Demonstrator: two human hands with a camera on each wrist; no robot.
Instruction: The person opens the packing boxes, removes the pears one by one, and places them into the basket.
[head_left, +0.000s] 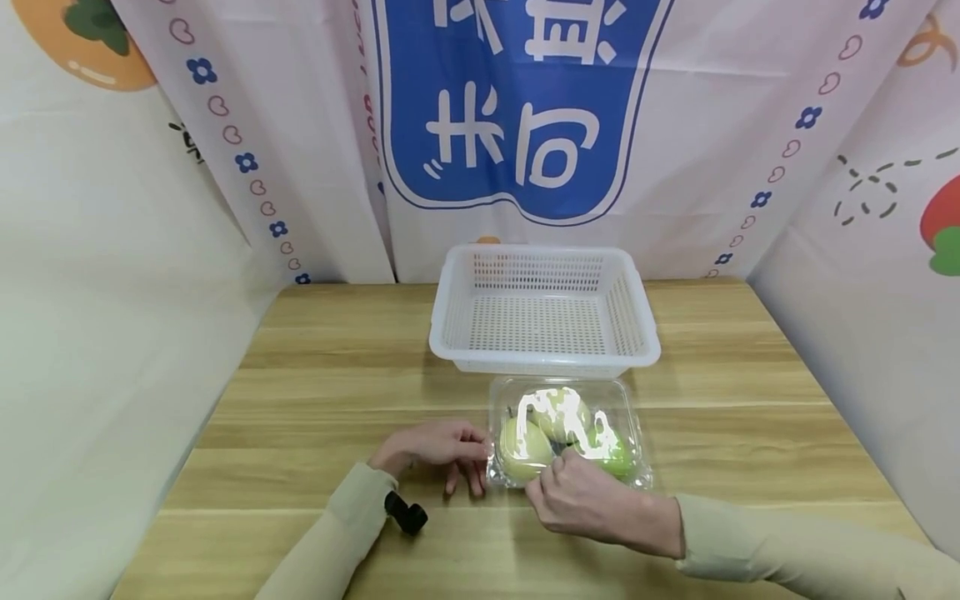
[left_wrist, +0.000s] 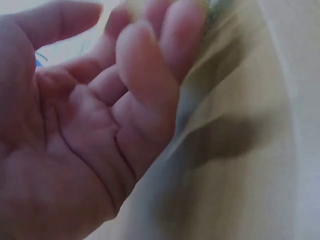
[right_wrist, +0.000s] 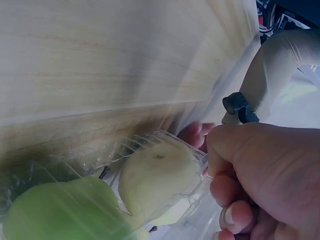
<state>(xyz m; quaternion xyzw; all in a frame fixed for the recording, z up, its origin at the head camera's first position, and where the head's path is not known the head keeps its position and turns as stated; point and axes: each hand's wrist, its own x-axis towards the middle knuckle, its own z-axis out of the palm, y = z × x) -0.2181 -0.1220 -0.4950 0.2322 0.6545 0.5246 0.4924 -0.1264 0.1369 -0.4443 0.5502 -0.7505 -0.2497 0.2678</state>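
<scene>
A clear plastic clamshell box (head_left: 630, 400) lies on the table with its lid over several fruits. Inside are a pale yellow pear (head_left: 523, 448), another yellowish fruit (head_left: 561, 417) behind it and a green fruit (head_left: 617, 457) at the right. My right hand (head_left: 577, 496) has its fingers curled at the box's front edge, and in the right wrist view the thumb and forefinger pinch the rim. My left hand (head_left: 442, 446) is at the box's left side, fingers loosely bent, fingertips by its wall. Glare hides part of the fruit.
Right behind the box stands a white perforated plastic basket (head_left: 546, 360). The wooden table (head_left: 322, 367) is bounded by printed white cloth (head_left: 315, 200) at the back and sides. A black strap device (head_left: 405, 512) sits on the left wrist.
</scene>
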